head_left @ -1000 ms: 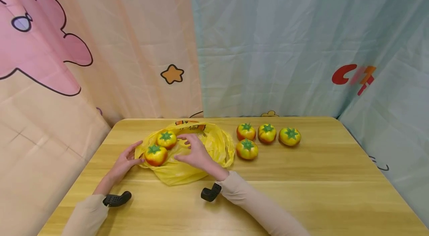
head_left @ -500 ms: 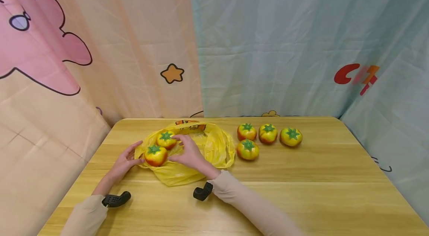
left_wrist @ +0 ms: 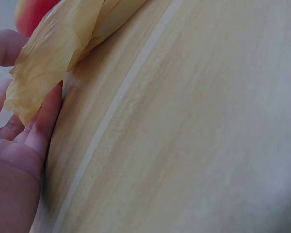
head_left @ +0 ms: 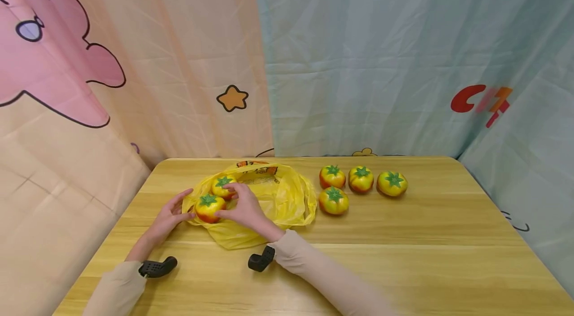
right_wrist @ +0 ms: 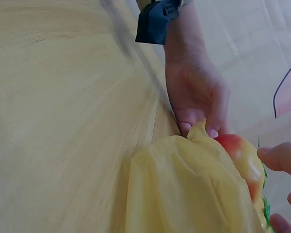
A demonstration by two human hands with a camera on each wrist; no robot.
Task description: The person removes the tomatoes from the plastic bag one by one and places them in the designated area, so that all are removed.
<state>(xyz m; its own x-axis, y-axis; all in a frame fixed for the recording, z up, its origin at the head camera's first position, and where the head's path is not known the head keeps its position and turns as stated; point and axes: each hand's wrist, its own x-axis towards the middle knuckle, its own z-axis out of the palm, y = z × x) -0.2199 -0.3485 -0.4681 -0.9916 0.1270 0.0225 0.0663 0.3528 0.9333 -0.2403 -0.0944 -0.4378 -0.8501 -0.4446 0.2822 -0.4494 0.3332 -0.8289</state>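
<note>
A yellow plastic bag [head_left: 289, 196] lies spread with its mouth open. Two yellow-red tomatoes with green star-shaped tops sit at its left side, the front tomato [head_left: 207, 209] and the back tomato [head_left: 218, 189]. My left hand [head_left: 165, 219] holds the bag's left edge between thumb and fingers, close beside the front tomato; in the left wrist view the bag film [left_wrist: 53, 53] lies between them. My right hand [head_left: 246, 210] reaches over the bag with fingers spread, its thumb at the front tomato and its fingertips at the back one. Whether they press on the fruit, I cannot tell.
Several more tomatoes [head_left: 334, 201] stand in a group on the wooden table [head_left: 417, 251], right of the bag. A patterned curtain [head_left: 358, 67] hangs behind the table's back edge. Black wrist mounts [head_left: 158, 267] project from both sleeves.
My right hand has moved left across the bag, from beside the two tomatoes until its fingers reach them. The left hand, the bag and the fruit have stayed in place.
</note>
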